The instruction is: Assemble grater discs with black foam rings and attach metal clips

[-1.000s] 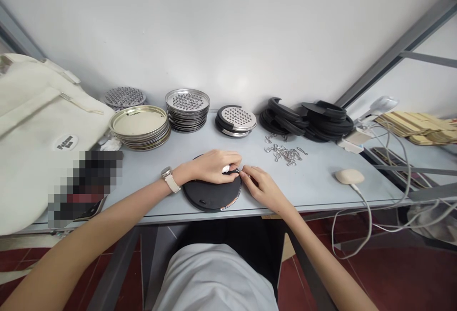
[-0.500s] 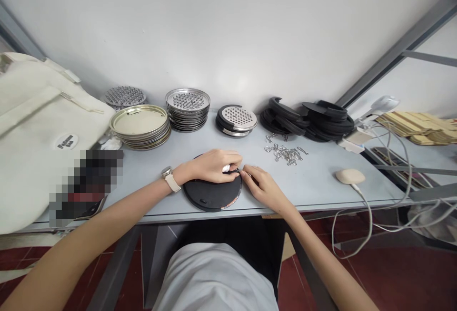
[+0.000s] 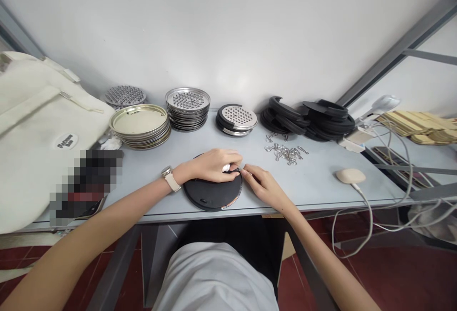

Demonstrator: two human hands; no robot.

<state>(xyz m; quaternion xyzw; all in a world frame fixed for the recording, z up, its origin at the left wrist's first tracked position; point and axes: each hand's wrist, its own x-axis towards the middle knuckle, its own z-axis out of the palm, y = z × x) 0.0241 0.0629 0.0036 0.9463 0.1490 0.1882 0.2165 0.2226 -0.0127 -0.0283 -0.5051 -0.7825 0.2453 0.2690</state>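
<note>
A round black plastic cover [image 3: 210, 196] lies flat near the table's front edge, a shiny rim strip along its lower right. My left hand [image 3: 217, 166] lies across its upper part, closed, with fingers and thumb pinching at its right edge; something white shows between the fingers. Right beside it, my right hand [image 3: 262, 185] is closed in a pinch on a small thin metal piece, apparently a clip, at that same edge. The fingers hide most of this piece. Several loose metal clips [image 3: 284, 153] are scattered behind my right hand.
Along the wall stand gold-toned metal discs [image 3: 139, 120], grater discs [image 3: 188, 99], a black-edged grater [image 3: 240, 117] and piled black covers [image 3: 326, 121]. A cream bag [image 3: 43, 135] leans at left. On the right sit a beige corded device [image 3: 350, 176] and wooden pieces [image 3: 414, 123].
My right hand's fingers have shifted very slightly at the cover's edge. My left hand and the cover stay in place.
</note>
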